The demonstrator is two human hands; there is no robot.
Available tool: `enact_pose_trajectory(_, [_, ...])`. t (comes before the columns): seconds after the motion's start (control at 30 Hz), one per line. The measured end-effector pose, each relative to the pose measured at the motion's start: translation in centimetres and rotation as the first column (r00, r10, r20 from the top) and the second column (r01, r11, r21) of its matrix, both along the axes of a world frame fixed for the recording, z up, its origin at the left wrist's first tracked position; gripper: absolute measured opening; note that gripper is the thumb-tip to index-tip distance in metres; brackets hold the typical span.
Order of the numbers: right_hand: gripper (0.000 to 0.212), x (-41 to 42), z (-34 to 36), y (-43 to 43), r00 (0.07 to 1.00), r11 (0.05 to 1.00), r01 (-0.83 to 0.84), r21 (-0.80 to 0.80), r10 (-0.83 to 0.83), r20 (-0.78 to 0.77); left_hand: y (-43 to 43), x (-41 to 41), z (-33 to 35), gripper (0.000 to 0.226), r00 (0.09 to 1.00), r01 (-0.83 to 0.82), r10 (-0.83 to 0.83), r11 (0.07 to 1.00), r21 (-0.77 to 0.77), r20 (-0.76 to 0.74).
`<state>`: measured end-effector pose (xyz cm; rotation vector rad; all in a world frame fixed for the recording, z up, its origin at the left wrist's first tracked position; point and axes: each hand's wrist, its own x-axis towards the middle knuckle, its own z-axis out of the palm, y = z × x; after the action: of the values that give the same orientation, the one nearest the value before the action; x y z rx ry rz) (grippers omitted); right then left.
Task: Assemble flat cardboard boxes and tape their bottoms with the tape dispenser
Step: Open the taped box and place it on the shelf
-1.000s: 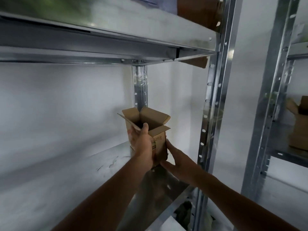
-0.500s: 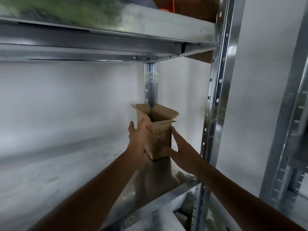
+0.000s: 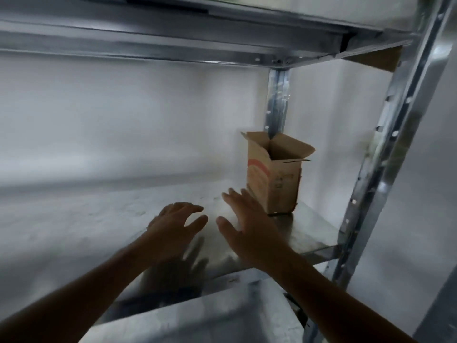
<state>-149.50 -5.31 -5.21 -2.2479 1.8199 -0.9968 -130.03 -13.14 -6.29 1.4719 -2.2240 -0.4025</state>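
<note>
Box [image 3: 273, 179] stands upright on the metal shelf [image 3: 311, 233], far right corner, just in front of the rear post [image 3: 277, 100]. Top flaps up and splayed, top open. Reddish curved print on the left face, blurred text on the near face, can't read it. Bottom edge sits flat on the shelf; whether the bottom is taped is hidden.

Left hand [image 3: 175, 224]: empty, fingers spread and slightly curled, palm down over the shelf, well left of the box. Not touching it.

Right hand [image 3: 247, 226]: empty, flat and wide open, fingers pointing toward the box. Fingertips are just beside the box's lower left edge; contact can't be told, the frame is motion-blurred there.

Both forearms reach in from below across the shelf's front edge. Hand shadows fall on the shelf under them.

Front post [image 3: 385, 154] at right, perforated, runs up to the upper shelf [image 3: 173, 38]. A bit of brown cardboard [image 3: 378, 59] pokes out under that shelf's right end. White wall [image 3: 111, 115] behind.
</note>
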Motion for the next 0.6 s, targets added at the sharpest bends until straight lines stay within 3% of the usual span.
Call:
enact_pose_trajectory(0.1, [0.062, 4.1, -0.5, -0.9, 0.982, 0.991, -0.076, 0.108, 0.093, -0.162, 1.4, 5.6, -0.7, 0.052, 0.975, -0.056, 0.068, 0.996, -0.063, 0.212])
enact_pose_trajectory(0.4, [0.064, 22.4, 0.5, 0.2, 0.915, 0.94, -0.243, 0.24, 0.305, -0.264, 8.3, 26.7, -1.7, 0.075, 0.946, -0.245, 0.242, 0.969, -0.01, 0.214])
enact_pose_trajectory(0.6, [0.064, 38.6, 0.3, 3.3, 0.841, 0.887, -0.404, 0.224, 0.456, -0.292, 14.8, 42.7, -3.0, 0.069, 0.864, -0.448, 0.444, 0.893, -0.039, 0.238])
